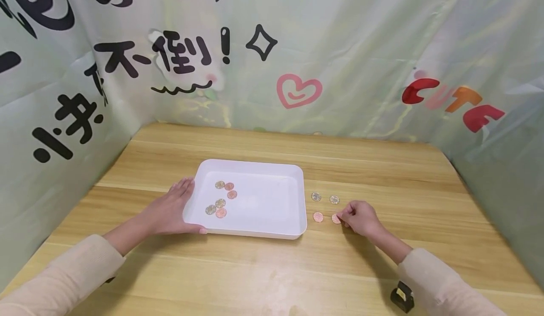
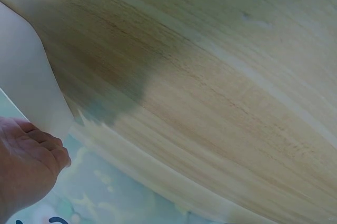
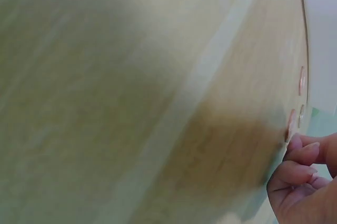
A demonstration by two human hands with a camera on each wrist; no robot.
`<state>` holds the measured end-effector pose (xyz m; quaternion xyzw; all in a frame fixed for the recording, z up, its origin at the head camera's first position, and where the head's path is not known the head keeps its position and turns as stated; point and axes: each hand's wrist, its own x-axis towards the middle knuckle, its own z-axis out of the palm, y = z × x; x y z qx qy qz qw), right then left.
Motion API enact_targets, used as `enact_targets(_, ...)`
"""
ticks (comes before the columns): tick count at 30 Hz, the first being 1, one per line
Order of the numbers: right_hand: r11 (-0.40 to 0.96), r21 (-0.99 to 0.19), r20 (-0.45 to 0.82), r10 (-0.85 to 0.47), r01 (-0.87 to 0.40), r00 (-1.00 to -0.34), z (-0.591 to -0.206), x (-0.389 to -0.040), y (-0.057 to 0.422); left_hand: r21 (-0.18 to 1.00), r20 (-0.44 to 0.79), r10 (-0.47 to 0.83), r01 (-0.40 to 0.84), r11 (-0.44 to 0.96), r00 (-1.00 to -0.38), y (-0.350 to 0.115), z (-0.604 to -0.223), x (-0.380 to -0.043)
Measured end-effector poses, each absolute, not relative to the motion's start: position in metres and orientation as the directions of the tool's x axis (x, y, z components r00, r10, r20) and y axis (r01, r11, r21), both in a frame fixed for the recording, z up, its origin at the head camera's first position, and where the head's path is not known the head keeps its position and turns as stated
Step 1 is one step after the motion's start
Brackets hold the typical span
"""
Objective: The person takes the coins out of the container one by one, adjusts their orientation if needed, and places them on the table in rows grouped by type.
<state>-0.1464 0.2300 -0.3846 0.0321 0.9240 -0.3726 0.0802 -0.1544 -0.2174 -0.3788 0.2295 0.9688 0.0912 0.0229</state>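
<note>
My left hand (image 1: 172,209) holds the near-left corner of a white rectangular tray (image 1: 263,202), the thumb on its front wall and the fingers along its left side. Several coins lie in the left part of the tray, some copper-coloured (image 1: 221,213), others dull gold or silver (image 1: 210,209). To the right of the tray, my right hand (image 1: 361,217) pinches the edge of a copper-coloured coin (image 1: 335,218) at table level. Beside it lies another copper-coloured coin (image 1: 318,217). Two silver-coloured coins (image 1: 316,196) lie just behind. In the right wrist view, curled fingers (image 3: 303,153) meet the coin's edge.
The wooden table (image 1: 255,273) carries everything. A printed cloth (image 1: 348,46) with lettering and a heart stands around its back and sides. A small black object (image 1: 402,297) is by the right sleeve near the front.
</note>
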Motion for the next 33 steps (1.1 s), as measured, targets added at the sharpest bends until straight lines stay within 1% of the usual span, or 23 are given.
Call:
enact_targets(5, 0.728, -0.685, -0.088, -0.024, 0.043, -0.996, -0.379, -0.149, 0.224, 0.185, -0.006, 0.447, 0.438, 0.880, -0.895, -0.217, -0.378, -0.154)
enact_targets(13, 0.640, -0.765, 0.045, -0.058, -0.072, -0.997, -0.368, -0.155, 0.204, 0.185, -0.009, 0.446, 0.437, 0.880, -0.895, -0.217, -0.377, -0.154)
enact_targets(17, 0.576, -0.813, 0.051, -0.073, -0.083, -0.996, -0.365, -0.158, 0.189, 0.176, -0.006, 0.448, 0.440, 0.880, -0.894, -0.218, -0.378, -0.154)
enact_targets(23, 0.501, -0.857, 0.058, -0.141, -0.122, -0.988, -0.361, -0.160, 0.165, 0.176, 0.000, 0.445, 0.438, 0.882, -0.896, -0.217, -0.379, -0.153)
enact_targets(28, 0.470, -0.875, 0.029, -0.184, -0.114, -0.982, -0.361, -0.163, 0.145, 0.162, 0.006, 0.444, 0.439, 0.884, -0.896, -0.217, -0.379, -0.151)
enact_targets(33, 0.453, -0.882, 0.027, -0.228, -0.131, -0.973, -0.360, -0.167, 0.122, 0.154, 0.007, 0.440, 0.436, 0.887, -0.898, -0.217, -0.379, -0.150)
